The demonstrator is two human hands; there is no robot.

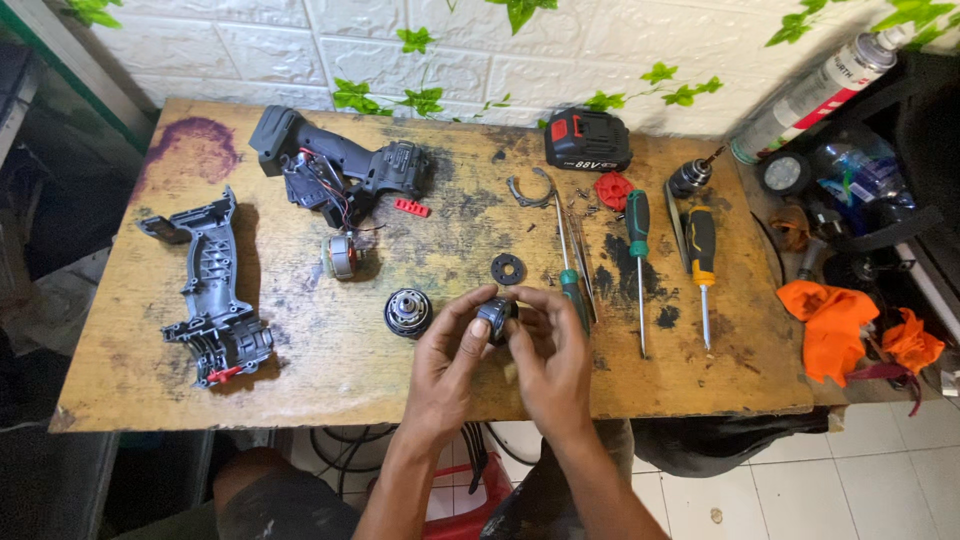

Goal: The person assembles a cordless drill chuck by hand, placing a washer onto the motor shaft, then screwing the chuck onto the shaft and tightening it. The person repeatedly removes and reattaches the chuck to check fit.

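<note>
Head view: left hand [450, 350] and right hand [552, 352] both closed around a small dark round part [494, 320], held above the workbench [330, 370] edge. Judged mid-inspection; the geared drum [408, 312] lies just left of the grip, so any fitting calls for steady alignment.

The single view comes from a camera worn on the person's head, looking steeply down and forward over a worn wooden table [330, 370] from close above, with the white brick wall [250, 45] at the far edge. The left hand [445, 365] and right hand [550, 360] sit low in the middle, nearest the lens. The right margin, probably a shelf, is too cluttered to read.
</note>
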